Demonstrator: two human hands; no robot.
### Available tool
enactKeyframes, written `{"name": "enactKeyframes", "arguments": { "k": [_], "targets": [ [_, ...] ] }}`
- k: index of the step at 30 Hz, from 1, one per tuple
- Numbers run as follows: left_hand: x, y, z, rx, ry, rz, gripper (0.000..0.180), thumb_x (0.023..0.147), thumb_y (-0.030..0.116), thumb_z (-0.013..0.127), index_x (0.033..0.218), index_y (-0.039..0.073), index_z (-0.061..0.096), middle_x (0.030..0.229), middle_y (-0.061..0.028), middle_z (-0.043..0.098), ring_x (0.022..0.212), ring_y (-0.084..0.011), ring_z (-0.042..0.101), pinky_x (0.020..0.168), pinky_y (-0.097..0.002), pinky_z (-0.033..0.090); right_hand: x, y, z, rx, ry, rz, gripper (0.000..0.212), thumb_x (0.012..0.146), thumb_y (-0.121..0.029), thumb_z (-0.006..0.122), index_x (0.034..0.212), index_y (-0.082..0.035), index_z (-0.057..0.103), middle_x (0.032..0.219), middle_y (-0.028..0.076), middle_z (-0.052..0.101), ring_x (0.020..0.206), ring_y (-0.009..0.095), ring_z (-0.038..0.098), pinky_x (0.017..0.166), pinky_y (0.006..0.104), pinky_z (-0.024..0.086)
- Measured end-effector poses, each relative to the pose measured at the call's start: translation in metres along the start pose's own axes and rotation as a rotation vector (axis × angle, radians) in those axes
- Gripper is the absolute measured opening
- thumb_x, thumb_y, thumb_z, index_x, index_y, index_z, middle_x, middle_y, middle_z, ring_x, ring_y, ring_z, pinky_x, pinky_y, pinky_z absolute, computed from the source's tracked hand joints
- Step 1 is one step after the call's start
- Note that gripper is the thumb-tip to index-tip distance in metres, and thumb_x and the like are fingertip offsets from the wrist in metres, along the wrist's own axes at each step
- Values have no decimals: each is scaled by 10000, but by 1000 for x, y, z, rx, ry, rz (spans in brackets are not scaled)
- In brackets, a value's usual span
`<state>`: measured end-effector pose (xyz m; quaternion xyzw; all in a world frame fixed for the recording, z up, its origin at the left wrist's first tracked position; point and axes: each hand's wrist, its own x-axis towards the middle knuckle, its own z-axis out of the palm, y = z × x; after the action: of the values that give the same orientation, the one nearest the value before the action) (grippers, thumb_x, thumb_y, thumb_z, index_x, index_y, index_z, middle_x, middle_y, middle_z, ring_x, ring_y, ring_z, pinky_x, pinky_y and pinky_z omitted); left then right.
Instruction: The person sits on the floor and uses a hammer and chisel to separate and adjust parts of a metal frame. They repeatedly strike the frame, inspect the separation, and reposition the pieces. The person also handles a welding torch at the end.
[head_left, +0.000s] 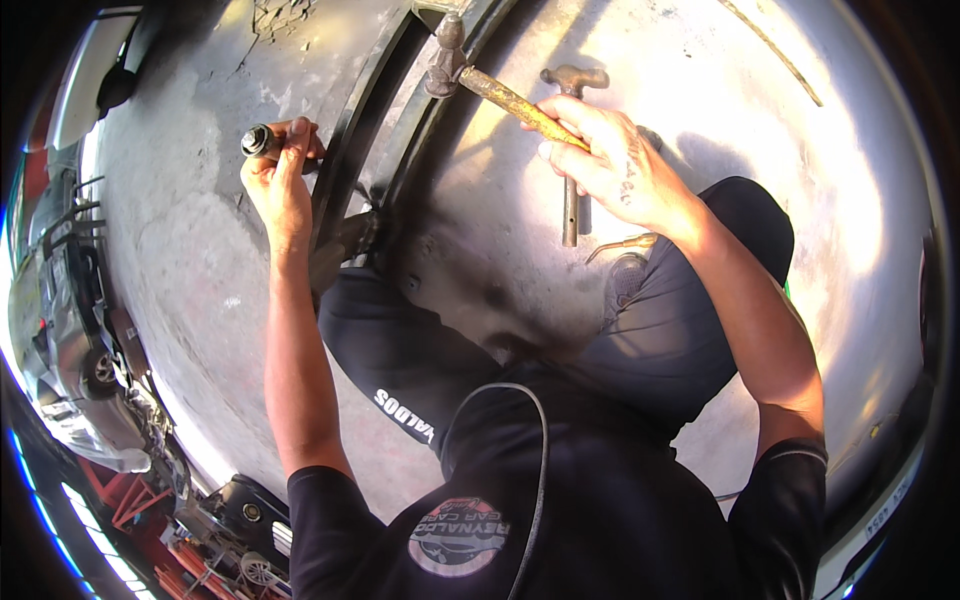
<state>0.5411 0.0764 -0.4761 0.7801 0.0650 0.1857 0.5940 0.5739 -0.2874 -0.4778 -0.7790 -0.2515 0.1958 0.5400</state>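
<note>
In my right hand (610, 150) is a ball-peen hammer (525, 108), gripped by its worn yellow handle. Its rusty head is raised over the black metal frame (375, 110); whether it touches the frame I cannot tell. My left hand (283, 180), left of the frame, is closed around a dark cylindrical tool (260, 141) with a round, shiny metal end facing up. Much of that tool is hidden by my fingers. A second hammer (570, 215) with a metal handle lies on the floor beneath my right hand, partly covered by it.
A brass torch nozzle (625, 243) lies by my shoe (625, 280), between my bent legs and the second hammer. A thin rod (775, 55) is on the concrete floor (190, 200) at the far right. Vehicles (75, 330) and red metal stands (125, 495) line the left side.
</note>
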Motion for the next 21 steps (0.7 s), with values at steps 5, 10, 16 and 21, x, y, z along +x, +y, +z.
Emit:
{"name": "enactKeyframes", "arguments": {
  "k": [5, 10, 16, 21],
  "targets": [
    [1, 0, -1, -90, 25, -19, 370, 997, 182, 677, 685, 88, 502, 610, -42, 545, 583, -121, 504, 613, -301, 426, 0, -35, 8, 167, -14, 98, 361, 1043, -237, 573, 1324, -13, 595, 770, 26, 583, 589, 87, 539, 573, 268, 475],
    [-4, 3, 0, -42, 71, -71, 416, 1004, 188, 668, 644, 103, 478, 590, -23, 504, 559, -117, 459, 572, -295, 408, 14, -92, 29, 86, 189, -189, 433, 1005, -189, 605, 1382, 17, 547, 829, 184, 675, 695, 267, 662, 672, 386, 514],
    [-8, 11, -1, -15, 70, -120, 364, 1006, 132, 634, 673, 91, 493, 616, -17, 509, 575, -120, 475, 583, -299, 412, 24, -116, 47, -28, 104, -321, 478, 982, -87, 593, 1445, -8, 504, 825, 264, 670, 763, 427, 692, 677, 464, 532],
    [-10, 1, -6, -94, 112, -58, 374, 982, 226, 710, 686, 98, 521, 604, 41, 477, 546, -71, 414, 521, -279, 348, 24, -139, 52, -104, 145, -446, 523, 1001, -74, 588, 1509, -63, 467, 990, 259, 703, 820, 391, 719, 720, 423, 558]
  ]
}}
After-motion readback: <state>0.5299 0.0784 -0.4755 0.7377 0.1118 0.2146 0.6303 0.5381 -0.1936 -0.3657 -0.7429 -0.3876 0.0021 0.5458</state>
